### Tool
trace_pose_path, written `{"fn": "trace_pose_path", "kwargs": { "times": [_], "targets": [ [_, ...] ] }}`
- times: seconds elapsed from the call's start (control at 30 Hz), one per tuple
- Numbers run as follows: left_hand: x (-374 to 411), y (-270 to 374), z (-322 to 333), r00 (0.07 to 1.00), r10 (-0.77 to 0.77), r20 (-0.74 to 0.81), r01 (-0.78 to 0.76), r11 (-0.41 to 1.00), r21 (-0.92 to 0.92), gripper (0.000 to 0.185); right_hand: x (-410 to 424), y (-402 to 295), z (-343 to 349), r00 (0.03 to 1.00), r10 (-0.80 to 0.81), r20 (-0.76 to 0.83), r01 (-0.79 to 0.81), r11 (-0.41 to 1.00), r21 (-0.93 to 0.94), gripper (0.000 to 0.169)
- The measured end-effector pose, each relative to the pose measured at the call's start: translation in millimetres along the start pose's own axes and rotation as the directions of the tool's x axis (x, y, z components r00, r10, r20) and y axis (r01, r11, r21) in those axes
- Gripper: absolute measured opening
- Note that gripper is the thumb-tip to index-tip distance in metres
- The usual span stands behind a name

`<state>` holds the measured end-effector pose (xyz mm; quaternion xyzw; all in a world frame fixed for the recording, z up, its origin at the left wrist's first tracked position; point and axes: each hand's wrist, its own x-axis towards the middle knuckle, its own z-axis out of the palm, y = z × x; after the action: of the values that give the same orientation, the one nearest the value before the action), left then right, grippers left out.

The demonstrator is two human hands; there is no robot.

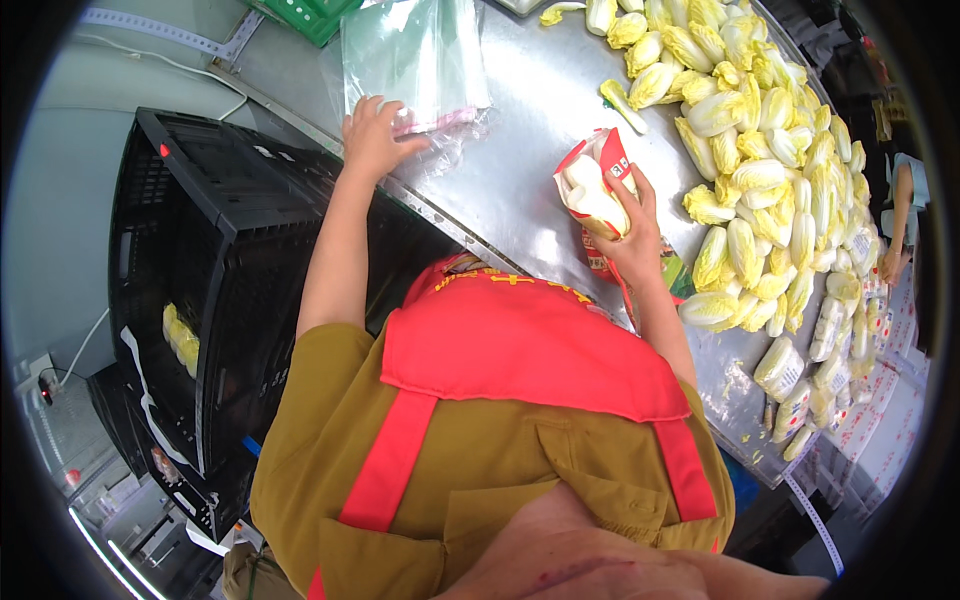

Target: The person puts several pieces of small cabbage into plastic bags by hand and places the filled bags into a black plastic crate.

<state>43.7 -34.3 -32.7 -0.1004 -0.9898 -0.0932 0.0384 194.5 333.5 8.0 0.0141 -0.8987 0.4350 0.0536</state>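
My right hand (636, 225) grips a red-edged plastic bag of small napa cabbages (587, 187), its end open and white bases showing. Fingers spread, my left hand (380, 139) rests at the lower left corner of a stack of clear plastic bags (416, 67) on the metal table (525, 82). Whether its fingertips pinch a bag cannot be told. Beneath my right forearm lies printed red and green packaging (675, 271). A large heap of loose small napa cabbages (780, 172) covers the table's right side, with one loose leaf (622, 105) beside it.
Several packed cabbage bags (780, 369) lie at the lower right of the table. Black plastic crates (247, 180) stand at the left, one holding packed cabbages (181, 339). A green crate (311, 16) sits at the top. Another person's arm (902, 206) shows at the far right.
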Motion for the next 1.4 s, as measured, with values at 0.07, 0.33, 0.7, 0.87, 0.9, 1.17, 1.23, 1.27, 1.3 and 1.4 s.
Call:
{"fn": "trace_pose_path", "kwargs": {
  "times": [0.07, 0.33, 0.7, 0.87, 0.9, 1.17, 1.23, 1.27, 1.3, 1.4],
  "targets": [
    [-3, 25, -13, 0.992, 0.034, 0.121, -0.036, 0.999, 0.007, 0.075, 0, 1, 0, 1.0, 0.007, -0.003, -0.007, 1.0, -0.005, 0.071],
    [23, -1, 2, 0.982, 0.026, 0.189, -0.057, 0.985, 0.163, 0.048, 0, 5, 1, 0.999, -0.004, -0.033, 0.004, 1.0, -0.016, 0.069],
    [40, 36, -12, 0.954, -0.005, 0.299, -0.049, 0.984, 0.173, 0.056, 1, 9, 3, 0.999, 0.016, -0.028, -0.016, 1.0, -0.011, 0.068],
    [40, 34, 25, 0.983, 0.101, 0.154, -0.137, 0.959, 0.247, 0.059, 0, 11, 4, 0.999, 0.021, -0.027, -0.021, 1.0, -0.007, 0.069],
    [39, 34, 31, 0.987, 0.112, 0.114, -0.138, 0.959, 0.249, 0.058, 0, 12, 3, 0.999, 0.024, -0.025, -0.025, 1.0, -0.005, 0.069],
    [46, 36, 22, 0.983, 0.127, 0.133, -0.141, 0.985, 0.104, 0.062, -4, 21, 6, 0.999, 0.052, -0.003, -0.052, 0.999, 0.016, 0.074],
    [52, 35, 27, 0.973, 0.201, 0.112, -0.22, 0.955, 0.198, 0.067, -4, 21, 6, 0.999, 0.051, -0.004, -0.051, 0.999, 0.013, 0.072],
    [54, 35, 29, 0.965, 0.24, 0.104, -0.258, 0.935, 0.244, 0.069, -3, 21, 7, 0.999, 0.045, -0.001, -0.045, 0.999, 0.012, 0.073],
    [56, 38, 27, 0.965, 0.219, 0.143, -0.249, 0.938, 0.242, 0.07, -2, 22, 9, 0.999, 0.044, 0.001, -0.044, 0.999, 0.01, 0.073],
    [69, 46, 14, 0.946, 0.169, 0.278, -0.237, 0.943, 0.232, 0.073, -5, 26, 12, 0.999, 0.051, 0.009, -0.051, 0.998, -0.026, 0.074]
  ]
}}
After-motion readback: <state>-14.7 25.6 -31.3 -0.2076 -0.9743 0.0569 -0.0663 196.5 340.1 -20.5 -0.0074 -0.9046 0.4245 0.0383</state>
